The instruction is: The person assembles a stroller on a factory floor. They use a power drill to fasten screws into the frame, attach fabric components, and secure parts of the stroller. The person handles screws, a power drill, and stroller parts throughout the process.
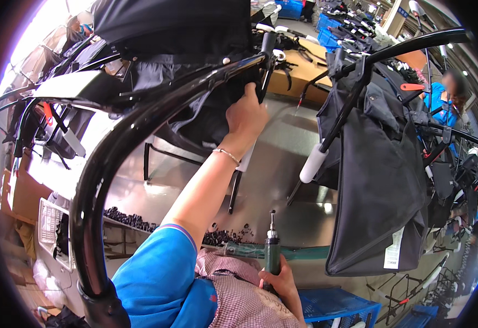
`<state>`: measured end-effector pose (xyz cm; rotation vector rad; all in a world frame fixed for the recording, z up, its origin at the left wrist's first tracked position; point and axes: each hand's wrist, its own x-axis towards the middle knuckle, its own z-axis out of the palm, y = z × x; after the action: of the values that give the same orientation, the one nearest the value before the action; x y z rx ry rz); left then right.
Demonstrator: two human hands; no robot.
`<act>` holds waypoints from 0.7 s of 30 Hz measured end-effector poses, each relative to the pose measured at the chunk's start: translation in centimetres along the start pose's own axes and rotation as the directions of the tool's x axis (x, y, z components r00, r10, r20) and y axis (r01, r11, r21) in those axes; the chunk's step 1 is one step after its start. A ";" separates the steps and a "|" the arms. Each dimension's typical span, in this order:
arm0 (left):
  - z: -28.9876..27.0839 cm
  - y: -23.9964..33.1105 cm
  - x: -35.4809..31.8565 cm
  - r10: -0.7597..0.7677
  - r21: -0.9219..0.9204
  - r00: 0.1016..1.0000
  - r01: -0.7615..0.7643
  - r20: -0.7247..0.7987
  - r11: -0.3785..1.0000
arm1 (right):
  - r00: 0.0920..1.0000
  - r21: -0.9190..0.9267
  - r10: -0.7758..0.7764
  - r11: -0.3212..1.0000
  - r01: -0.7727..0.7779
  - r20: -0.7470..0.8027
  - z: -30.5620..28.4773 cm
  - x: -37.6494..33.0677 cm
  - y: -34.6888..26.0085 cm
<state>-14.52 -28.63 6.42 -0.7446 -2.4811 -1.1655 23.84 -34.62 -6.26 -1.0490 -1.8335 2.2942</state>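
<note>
Glossy black curved metal frame tube (118,147) nearest; left hand (245,116) closed on black fabric (206,117) beneath it; right hand (280,279) wrapped around upright green powered screwdriver (272,249).

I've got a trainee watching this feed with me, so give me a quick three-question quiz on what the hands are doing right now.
1. True or false: the left hand grips black fabric up by the glossy black frame tube.
2. What does the right hand hold?
a) a white-capped rod
b) a green powered screwdriver
c) a blue crate
3. Fill in: the screwdriver points ___, its bit clear of the frame.

Key:
1. True.
2. b; the fingers wrap its lower body.
3. Upward.
</note>
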 end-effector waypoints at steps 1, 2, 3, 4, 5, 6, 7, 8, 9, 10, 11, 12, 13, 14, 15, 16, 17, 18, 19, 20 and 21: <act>0.1 -0.4 0.4 -0.013 -0.065 1.000 0.014 0.024 0.998 | 0.999 0.060 0.026 0.998 -0.027 0.019 0.3 -0.4 -0.3; 0.3 -1.0 0.8 -0.024 -0.129 0.999 0.030 0.049 0.991 | 0.996 0.139 0.077 0.987 -0.082 0.039 0.7 -0.6 -1.4; 0.8 -1.4 1.4 -0.033 -0.192 0.997 0.047 0.074 0.980 | 0.997 0.144 0.061 0.987 -0.068 0.050 0.6 -0.4 -1.5; 1.7 -2.2 2.0 -0.101 -0.336 0.966 0.180 0.240 0.925 | 0.996 0.148 0.055 0.987 -0.065 0.069 0.6 -0.2 -1.3; 2.0 -1.8 1.7 -0.131 -0.605 0.959 0.260 0.249 0.752 | 0.994 0.154 0.051 0.986 -0.065 0.091 0.5 0.0 -0.9; 1.9 -1.9 1.5 -0.168 -0.612 0.965 0.259 0.203 0.747 | 0.997 0.077 0.009 0.997 -0.015 0.080 0.2 0.4 0.0; 2.4 -2.1 1.0 -0.199 -0.619 0.965 0.261 0.169 0.740 | 0.998 0.006 -0.031 1.000 0.031 0.060 0.1 0.7 1.0; 2.8 -2.1 0.1 -0.196 -0.631 0.968 0.252 0.158 0.734 | 0.996 -0.066 -0.073 0.995 0.076 0.045 0.0 0.7 1.8; 3.2 -2.1 -1.0 -0.194 -0.642 0.970 0.242 0.146 0.727 | 0.997 -0.029 -0.050 0.998 0.051 0.053 -0.2 0.8 2.4; 3.9 -2.9 -2.0 -0.174 -0.587 0.974 0.228 0.148 0.777 | 0.997 0.002 -0.018 1.000 0.018 0.070 0.0 0.7 1.6; 4.6 -3.8 -2.6 -0.166 -0.590 0.982 0.187 0.090 0.786 | 0.996 0.033 0.012 0.999 -0.014 0.085 0.4 0.6 0.6; 5.2 -4.7 -2.9 -0.157 -0.589 0.987 0.144 0.030 0.795 | 0.995 0.070 0.055 0.996 -0.061 0.084 0.9 0.2 -0.5; 5.4 -5.0 -2.9 -0.140 -0.590 0.990 0.098 -0.027 0.801 | 0.995 0.068 0.042 0.996 -0.048 0.086 1.0 0.2 -0.4; 5.4 -5.6 -2.6 -0.093 -0.536 0.992 0.035 -0.080 0.843 | 0.996 0.067 0.030 0.997 -0.036 0.089 1.0 0.2 -0.2; 5.4 -6.1 -2.6 -0.091 -0.531 0.986 0.004 -0.138 0.847 | 0.996 0.064 0.017 0.998 -0.023 0.093 1.0 0.2 0.2; 5.5 -5.9 -2.3 -0.087 -0.530 0.978 -0.028 -0.191 0.848 | 0.997 0.019 0.000 1.000 -0.001 0.076 0.8 0.3 0.9; 5.0 -5.5 -1.9 -0.073 -0.514 0.964 -0.072 -0.257 0.855 | 0.997 -0.025 -0.025 0.999 0.026 0.067 0.5 0.5 2.1; 4.5 -5.2 -1.6 -0.064 -0.493 0.945 -0.110 -0.322 0.863 | 0.997 -0.069 -0.049 0.996 0.053 0.059 0.2 0.6 2.8; 3.8 -4.6 -1.1 -0.079 -0.498 0.956 -0.075 -0.281 0.864 | 0.997 -0.077 -0.046 0.996 0.051 0.064 0.2 0.6 3.0; 3.0 -4.0 -0.7 -0.095 -0.502 0.965 -0.041 -0.243 0.864 | 0.997 -0.089 -0.045 0.995 0.052 0.070 0.1 0.7 3.0; 2.7 -3.7 -0.3 -0.112 -0.505 0.973 -0.006 -0.204 0.863 | 0.996 -0.101 -0.044 0.994 0.051 0.076 0.1 0.7 3.0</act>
<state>-16.54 -28.66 2.29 -0.6195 -2.0311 -1.8454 24.43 -35.34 -9.19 -0.9328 -2.0004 2.2633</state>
